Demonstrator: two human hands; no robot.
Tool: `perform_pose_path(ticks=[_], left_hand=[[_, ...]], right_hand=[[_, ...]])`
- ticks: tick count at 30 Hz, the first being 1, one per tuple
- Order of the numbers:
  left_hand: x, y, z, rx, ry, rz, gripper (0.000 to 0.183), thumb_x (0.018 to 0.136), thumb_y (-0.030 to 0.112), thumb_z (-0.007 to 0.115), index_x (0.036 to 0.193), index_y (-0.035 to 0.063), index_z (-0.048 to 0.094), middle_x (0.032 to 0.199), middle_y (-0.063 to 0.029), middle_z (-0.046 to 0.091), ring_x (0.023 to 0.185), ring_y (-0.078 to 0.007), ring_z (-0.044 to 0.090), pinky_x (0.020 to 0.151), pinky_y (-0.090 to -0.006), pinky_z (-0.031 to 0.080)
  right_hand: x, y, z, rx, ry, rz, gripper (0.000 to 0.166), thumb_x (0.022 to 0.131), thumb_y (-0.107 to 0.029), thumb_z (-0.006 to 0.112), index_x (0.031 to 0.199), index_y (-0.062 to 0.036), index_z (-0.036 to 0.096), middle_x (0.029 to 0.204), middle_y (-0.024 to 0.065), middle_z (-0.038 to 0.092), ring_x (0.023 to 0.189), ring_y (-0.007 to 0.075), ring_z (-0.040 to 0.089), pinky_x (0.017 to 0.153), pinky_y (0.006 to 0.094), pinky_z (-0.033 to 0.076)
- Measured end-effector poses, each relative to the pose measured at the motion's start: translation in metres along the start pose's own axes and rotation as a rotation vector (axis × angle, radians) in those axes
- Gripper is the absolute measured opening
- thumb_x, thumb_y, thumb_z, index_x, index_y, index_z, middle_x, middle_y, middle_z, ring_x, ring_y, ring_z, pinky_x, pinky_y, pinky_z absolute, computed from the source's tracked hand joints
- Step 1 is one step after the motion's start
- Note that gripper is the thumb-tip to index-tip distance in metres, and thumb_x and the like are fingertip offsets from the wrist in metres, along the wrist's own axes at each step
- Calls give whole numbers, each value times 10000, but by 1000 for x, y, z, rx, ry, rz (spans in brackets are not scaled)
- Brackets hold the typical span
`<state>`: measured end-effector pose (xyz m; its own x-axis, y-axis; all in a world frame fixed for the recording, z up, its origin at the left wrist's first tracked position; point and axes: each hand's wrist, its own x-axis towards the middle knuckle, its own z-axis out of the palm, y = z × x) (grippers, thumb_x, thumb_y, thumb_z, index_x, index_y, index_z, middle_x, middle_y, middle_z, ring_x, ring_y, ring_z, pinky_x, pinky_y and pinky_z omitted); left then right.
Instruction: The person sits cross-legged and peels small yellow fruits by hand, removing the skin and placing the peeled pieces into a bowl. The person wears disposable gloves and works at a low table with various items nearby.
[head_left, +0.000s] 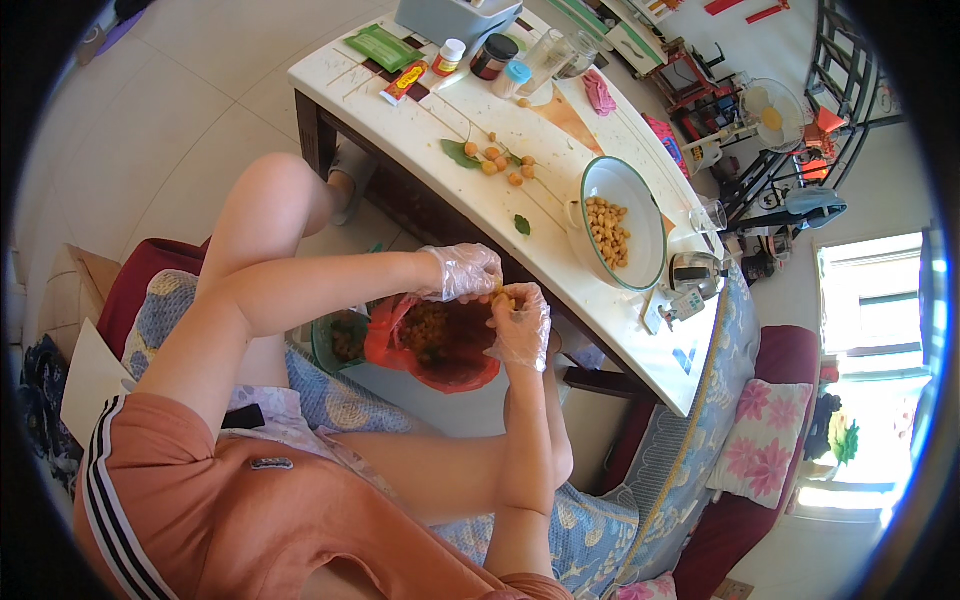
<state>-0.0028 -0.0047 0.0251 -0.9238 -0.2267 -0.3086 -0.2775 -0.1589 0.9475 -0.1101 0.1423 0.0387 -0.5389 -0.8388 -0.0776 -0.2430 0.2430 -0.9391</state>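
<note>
Thin clear plastic gloves cover both my hands. My left hand (466, 274) and my right hand (519, 324) meet fingertip to fingertip, pinching a small yellow-orange fruit (504, 297) that the fingers partly hide. Below them hangs a red plastic bag (457, 379), spread wide, with a mass of orange fruit pulp or skins (429, 330) inside. On the table (420, 142), several orange fruits (491, 161) lie with stems and a green leaf (458, 153). A white enamel basin (637, 202) with a green rim holds many pale tan seeds (607, 231).
Left of the bag stands a green-tinted container (339, 341). The table edge runs just beyond my hands. An electric kettle (694, 274), glass (708, 216), jars (493, 56), a tube (405, 82) and a wipes pack (383, 48) stand or lie on it.
</note>
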Motion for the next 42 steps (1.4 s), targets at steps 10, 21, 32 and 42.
perform_pose_path(ticks=[10,21,32,42], left_hand=[[1,-8,2,266,192,230,131,820,62,661,931,14,612,856,-99,649,780,-180,637,692,-312,525],[0,-9,12,-266,104,55,107,847,35,619,944,1,594,829,-73,599,735,-159,582,707,-291,522],[1,-9,15,-301,122,29,141,835,0,603,974,-2,582,880,-77,599,784,-156,576,728,-290,506],[-2,-3,9,-86,55,287,239,872,1,595,1110,0,572,990,-88,612,900,-155,575,809,-299,506]], right_hand=[[-1,-1,5,101,53,-12,100,874,-23,621,945,23,567,835,85,613,676,122,592,580,259,538],[-2,-1,7,-92,175,-87,74,788,0,660,835,-2,602,760,103,608,651,191,595,602,314,502],[0,3,8,-74,200,-174,97,812,13,647,902,-6,614,867,105,643,722,204,626,680,309,520],[1,0,-11,558,8,126,128,952,-61,539,1051,9,582,947,119,640,746,166,636,692,279,554]])
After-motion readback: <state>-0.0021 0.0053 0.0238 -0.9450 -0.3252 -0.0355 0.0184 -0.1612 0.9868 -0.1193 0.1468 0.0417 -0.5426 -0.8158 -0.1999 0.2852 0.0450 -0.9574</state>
